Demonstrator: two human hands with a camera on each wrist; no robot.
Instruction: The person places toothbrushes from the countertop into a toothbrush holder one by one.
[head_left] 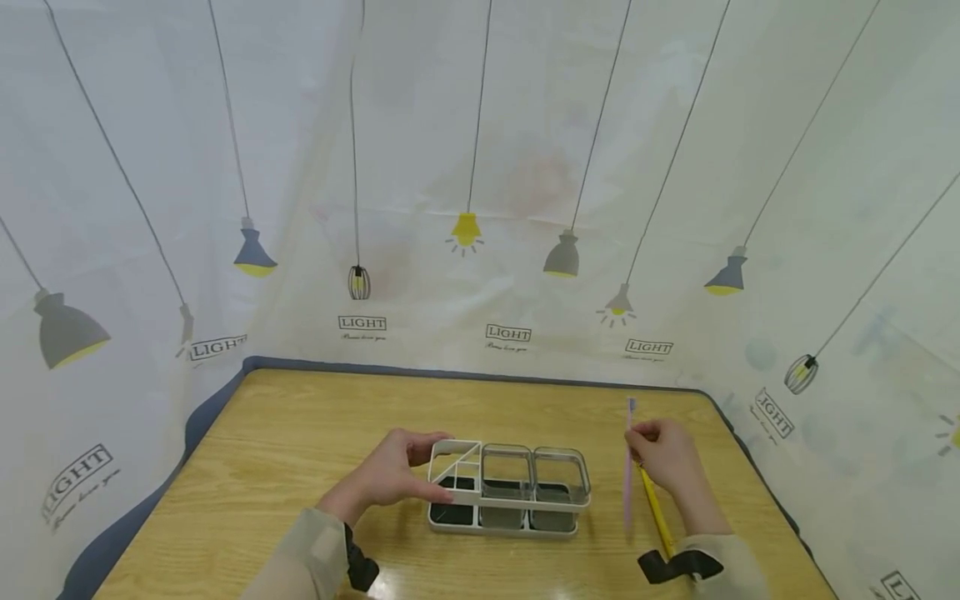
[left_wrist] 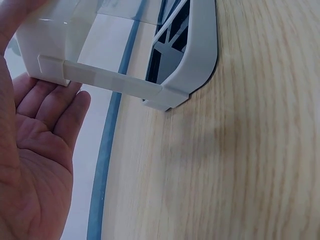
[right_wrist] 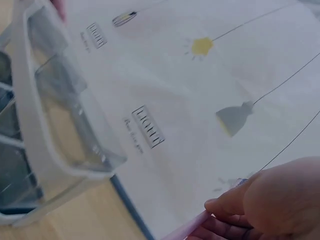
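Observation:
A two-tier white organizer [head_left: 517,502] stands on the table, with a divided section at its left end and two clear cups [head_left: 507,472] in its upper tier. My left hand [head_left: 393,471] holds the left end of the upper tier, thumb in front and fingers behind. In the left wrist view, those fingers [left_wrist: 50,102] touch the white corner. To the right of the organizer, my right hand [head_left: 667,458] pinches a purple toothbrush [head_left: 627,492] near its upper part, bristle end up. The right wrist view shows only part of its pink-purple handle [right_wrist: 192,226].
A long thin yellow object [head_left: 658,512] lies on the wooden table [head_left: 337,400] below my right hand; its kind is unclear. White sheeting printed with lamps [head_left: 420,167] rises around the table's back and sides.

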